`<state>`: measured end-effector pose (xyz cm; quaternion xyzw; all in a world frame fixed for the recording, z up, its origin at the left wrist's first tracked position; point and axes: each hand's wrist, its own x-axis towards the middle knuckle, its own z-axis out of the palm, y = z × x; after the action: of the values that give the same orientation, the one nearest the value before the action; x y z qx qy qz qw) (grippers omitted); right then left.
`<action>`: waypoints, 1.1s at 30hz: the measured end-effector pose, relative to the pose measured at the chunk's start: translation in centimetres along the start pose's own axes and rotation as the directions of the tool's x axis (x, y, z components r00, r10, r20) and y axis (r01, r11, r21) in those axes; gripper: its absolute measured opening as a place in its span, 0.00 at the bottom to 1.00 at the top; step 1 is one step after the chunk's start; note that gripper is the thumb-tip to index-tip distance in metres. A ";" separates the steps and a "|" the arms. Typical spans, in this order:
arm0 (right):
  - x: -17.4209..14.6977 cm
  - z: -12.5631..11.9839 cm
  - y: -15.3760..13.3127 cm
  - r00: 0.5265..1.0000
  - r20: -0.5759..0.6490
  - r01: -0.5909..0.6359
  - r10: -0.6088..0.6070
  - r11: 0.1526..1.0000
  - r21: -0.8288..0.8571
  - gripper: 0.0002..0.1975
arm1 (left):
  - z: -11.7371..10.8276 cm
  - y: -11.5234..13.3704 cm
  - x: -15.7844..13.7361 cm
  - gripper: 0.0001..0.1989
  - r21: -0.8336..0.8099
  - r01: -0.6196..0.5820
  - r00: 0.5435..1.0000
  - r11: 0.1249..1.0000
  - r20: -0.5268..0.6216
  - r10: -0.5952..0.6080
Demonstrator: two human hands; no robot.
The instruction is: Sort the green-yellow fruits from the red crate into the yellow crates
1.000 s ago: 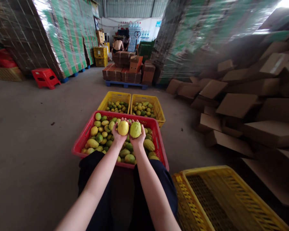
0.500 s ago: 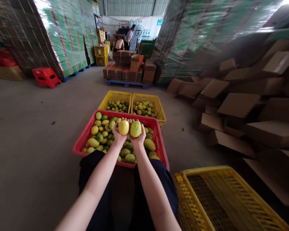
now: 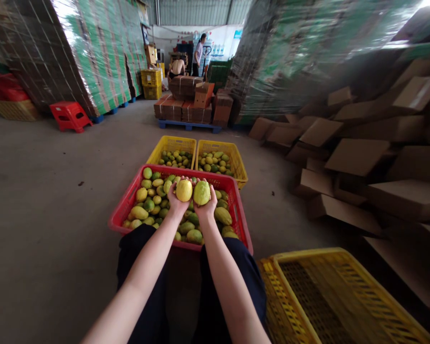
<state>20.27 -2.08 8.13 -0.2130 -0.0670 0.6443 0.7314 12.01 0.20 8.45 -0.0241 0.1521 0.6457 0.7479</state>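
Observation:
Palm up, my left hand (image 3: 179, 205) holds a smooth yellow lemon (image 3: 184, 190), its fingers curled behind the fruit. Close beside it, my right hand (image 3: 207, 208) cups a greener, bumpy lemon (image 3: 201, 193). A narrow gap separates the two fruits. Both hands are above a red crate (image 3: 243, 217) of yellow and green lemons, in front of my knees. My hands and forearms hide part of the fruit below.
Two yellow crates (image 3: 177, 140) of lemons adjoin the red crate's far side. Another yellow crate (image 3: 310, 254) stands at lower right. Cardboard boxes (image 3: 356, 155) are heaped on the right. Beyond are a loaded blue pallet (image 3: 188, 126), a red stool (image 3: 69, 117) and two people.
My hands keep nearly the same pose with both lemons. In the background, the standing person has straightened up and shifted slightly right.

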 end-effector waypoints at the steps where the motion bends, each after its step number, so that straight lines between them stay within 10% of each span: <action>1: 0.0 0.0 0.0 1.000 0.001 0.001 -0.001 1.000 -0.003 0.19 | 0.0 0.0 0.0 0.13 -0.001 0.000 1.000 1.000 0.004 0.000; 26: 0.1 -0.2 -1.0 0.970 -0.021 -0.241 0.241 0.970 0.020 0.14 | 0.8 2.3 -1.5 0.18 0.089 0.067 0.990 0.994 -0.129 -0.055; 33: -0.2 -0.2 -1.8 0.995 0.018 -0.095 0.099 0.985 -0.142 0.06 | 1.2 3.0 -1.2 0.16 0.183 0.149 0.978 0.972 -0.171 -0.118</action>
<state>21.95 -2.45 8.75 -0.2590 -0.1108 0.6754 0.6815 9.19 -0.15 10.36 -0.0126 0.2716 0.5717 0.7741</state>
